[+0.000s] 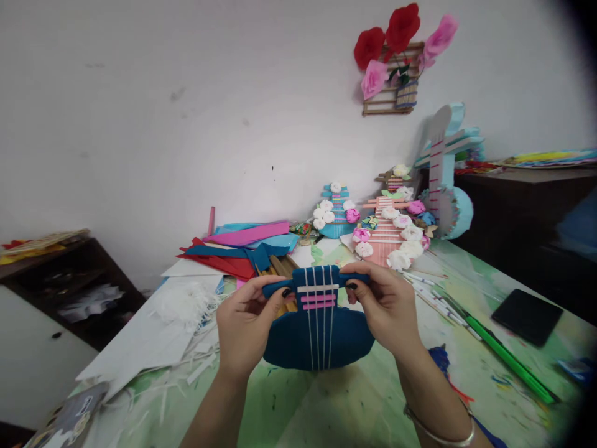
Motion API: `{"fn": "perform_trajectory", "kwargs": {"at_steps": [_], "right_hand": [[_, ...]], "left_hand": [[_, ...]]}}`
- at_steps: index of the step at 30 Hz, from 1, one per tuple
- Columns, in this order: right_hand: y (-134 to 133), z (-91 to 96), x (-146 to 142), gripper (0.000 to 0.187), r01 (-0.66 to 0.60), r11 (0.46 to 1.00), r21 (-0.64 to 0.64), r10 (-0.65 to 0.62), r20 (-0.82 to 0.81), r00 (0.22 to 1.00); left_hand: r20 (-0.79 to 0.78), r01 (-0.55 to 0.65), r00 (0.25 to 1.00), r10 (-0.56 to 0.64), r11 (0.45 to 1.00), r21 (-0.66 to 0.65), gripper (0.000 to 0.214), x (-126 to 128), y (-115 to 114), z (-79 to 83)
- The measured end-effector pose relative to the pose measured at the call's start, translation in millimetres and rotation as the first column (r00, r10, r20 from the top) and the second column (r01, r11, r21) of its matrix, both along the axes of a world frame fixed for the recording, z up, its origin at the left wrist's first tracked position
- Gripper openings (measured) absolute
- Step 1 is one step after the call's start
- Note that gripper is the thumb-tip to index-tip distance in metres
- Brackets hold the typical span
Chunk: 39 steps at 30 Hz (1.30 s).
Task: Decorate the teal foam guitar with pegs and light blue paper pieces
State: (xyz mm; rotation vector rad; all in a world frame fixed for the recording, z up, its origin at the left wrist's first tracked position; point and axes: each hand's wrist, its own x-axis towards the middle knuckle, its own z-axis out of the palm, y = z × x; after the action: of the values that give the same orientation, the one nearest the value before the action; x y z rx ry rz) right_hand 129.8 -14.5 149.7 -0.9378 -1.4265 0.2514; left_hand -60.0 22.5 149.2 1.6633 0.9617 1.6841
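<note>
Between my two hands stands a dark blue craft instrument (321, 339) with a rounded body, a short neck and white strings running down its front. A white strip (318, 289) and pink strips (319, 302) cross the neck under or over the strings. My left hand (247, 317) pinches the blue peg bar jutting out at the neck's left side. On the other side, my right hand (387, 305) pinches the matching bar between thumb and fingers. The body's lower edge is just above or on the table; I cannot tell which.
Behind are finished flower-trimmed instruments in blue (336, 227) and pink (380, 239), and a tall pale blue one (443, 180). Coloured paper (252, 233) and white shreds (184, 305) lie left. A green cutter (508, 358) and black flat device (527, 317) lie right.
</note>
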Motion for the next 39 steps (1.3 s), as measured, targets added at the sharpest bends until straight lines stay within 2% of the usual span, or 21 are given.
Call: {"fn": "perform_trajectory", "kwargs": {"at_steps": [6,16,39], "right_hand": [[0.1,0.2,0.6,0.021,-0.007,1.0,0.001,0.007,0.012,1.0],[-1.2,0.4,0.7,0.02,0.002,1.0,0.001,-0.002,0.026,1.0],[-1.1,0.4,0.2,0.02,0.019,1.0,0.0,-0.019,0.031,0.999]], "left_hand": [[0.014,0.023,1.0,-0.023,1.0,-0.005,0.011,0.7,0.2,1.2],[-0.02,-0.004,1.0,0.005,0.999,0.04,0.012,-0.2,1.2,1.9],[0.017,0.003,1.0,-0.002,1.0,-0.019,0.011,0.9,0.2,1.9]]}}
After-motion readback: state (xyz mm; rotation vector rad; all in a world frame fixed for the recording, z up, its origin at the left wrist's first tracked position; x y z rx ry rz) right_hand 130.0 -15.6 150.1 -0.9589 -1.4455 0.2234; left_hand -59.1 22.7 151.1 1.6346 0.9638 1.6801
